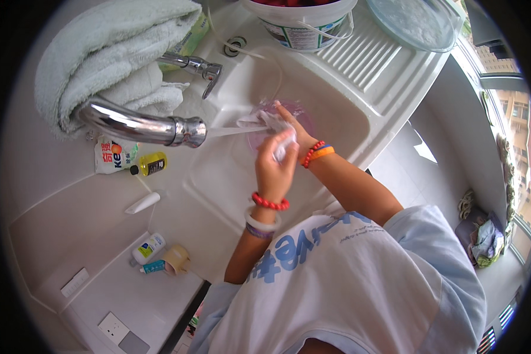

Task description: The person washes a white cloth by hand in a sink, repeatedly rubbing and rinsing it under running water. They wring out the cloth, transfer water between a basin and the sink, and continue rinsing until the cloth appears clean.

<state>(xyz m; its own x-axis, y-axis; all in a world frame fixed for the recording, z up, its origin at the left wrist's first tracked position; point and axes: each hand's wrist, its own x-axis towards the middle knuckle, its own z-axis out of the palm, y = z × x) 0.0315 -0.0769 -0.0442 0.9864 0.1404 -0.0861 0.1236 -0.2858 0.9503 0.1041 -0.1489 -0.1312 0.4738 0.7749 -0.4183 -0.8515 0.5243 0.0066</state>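
My left hand has its fingers curled on a wet white cloth over the sink. Beside it, my right hand supports the same cloth, its fingers stretched along the far side; part of its palm is hidden. From the chrome faucet, water runs onto the cloth. A translucent pink basin is partly visible beneath my hands. Red bead bracelets circle both wrists.
A white bucket and a clear bluish lid occupy the ribbed drainboard. Thick towels rest behind the faucet. Near the wall are a detergent bag, a yellow bottle, a white tube and a beige cup.
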